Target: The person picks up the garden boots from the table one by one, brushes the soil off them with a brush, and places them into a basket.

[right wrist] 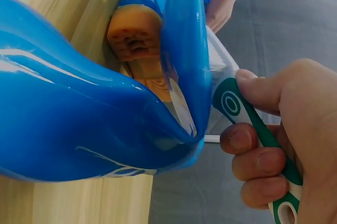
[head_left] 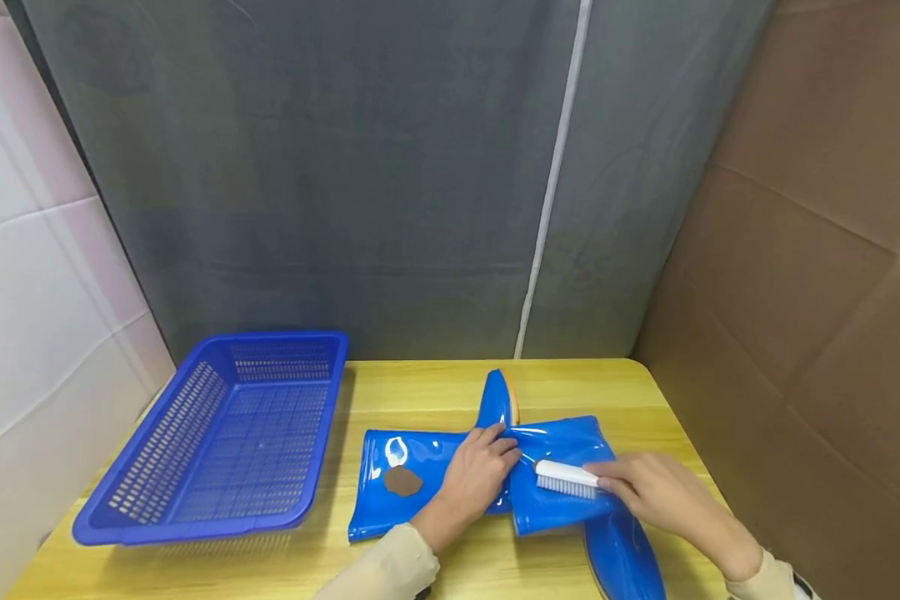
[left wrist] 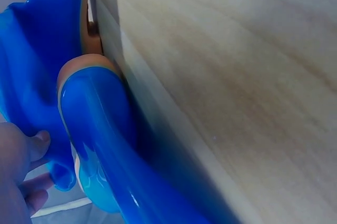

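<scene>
Two shiny blue rain boots lie on the table. My left hand (head_left: 480, 471) pinches the top edge of the right-hand rain boot (head_left: 558, 435); the left wrist view shows the thumb and fingers (left wrist: 36, 202) on either side of its rim. My right hand (head_left: 663, 496) grips a scrub brush (head_left: 566, 473) by its green and white handle (right wrist: 267, 135). The brush's white bristles rest against that boot's shaft. The other rain boot (head_left: 438, 450) lies to the left, partly under my left forearm, with a brown patch (head_left: 402, 481) on its shaft.
A blue plastic basket (head_left: 311, 467) with slotted walls stands on the left of the yellow wooden table (head_left: 412, 392). A dark grey curtain (head_left: 390, 208) hangs behind the table, and a brown cloth wall (head_left: 810, 275) borders the right side.
</scene>
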A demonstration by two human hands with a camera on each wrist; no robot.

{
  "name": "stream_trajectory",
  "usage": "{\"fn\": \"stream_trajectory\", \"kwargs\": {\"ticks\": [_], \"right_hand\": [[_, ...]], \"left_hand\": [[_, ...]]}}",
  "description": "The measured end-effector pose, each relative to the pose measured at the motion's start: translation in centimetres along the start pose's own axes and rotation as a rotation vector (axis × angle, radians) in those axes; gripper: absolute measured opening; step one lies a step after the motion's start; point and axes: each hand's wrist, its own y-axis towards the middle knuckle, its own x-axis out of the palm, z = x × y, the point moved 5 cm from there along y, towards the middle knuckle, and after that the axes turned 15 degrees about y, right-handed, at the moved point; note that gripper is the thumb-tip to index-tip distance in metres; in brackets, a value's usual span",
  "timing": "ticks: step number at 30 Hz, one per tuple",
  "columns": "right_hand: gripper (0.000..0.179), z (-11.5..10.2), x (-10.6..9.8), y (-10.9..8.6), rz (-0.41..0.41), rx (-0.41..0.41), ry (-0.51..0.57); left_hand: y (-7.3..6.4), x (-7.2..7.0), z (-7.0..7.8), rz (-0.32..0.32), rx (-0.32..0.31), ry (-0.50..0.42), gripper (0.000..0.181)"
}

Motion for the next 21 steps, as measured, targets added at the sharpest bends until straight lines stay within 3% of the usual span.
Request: {"fn": "stream_trajectory", "kwargs": {"ticks": [6, 11, 13, 16, 21], "right_hand": [[0.026, -0.3, -0.7, -0.5, -0.003, -0.081, 0.007], [0.028, 0.0, -1.6, 0.7, 0.148, -0.033, -0.083], [0.028, 0.3, -1.4, 1.3, 0.17, -0.019, -0.131], [0.028, 0.5, -0.5, 2.0, 0.123, -0.008, -0.155], [0.026, 0.2, 0.4, 2.1, 0.045, -0.013, -0.069]], "left_hand": [[-0.2, 0.1, 0.1, -0.014, 0.009, -0.002, 0.025], [0.0, -0.2, -0.3, -0.006, 0.001, -0.004, 0.028], [0.0, -0.4, -0.3, 0.003, 0.004, -0.016, 0.027], [0.0, -0.5, -0.3, 0.01, 0.002, -0.043, 0.025], [0.1, -0.4, -0.3, 0.005, 0.0, -0.03, 0.022]]}}
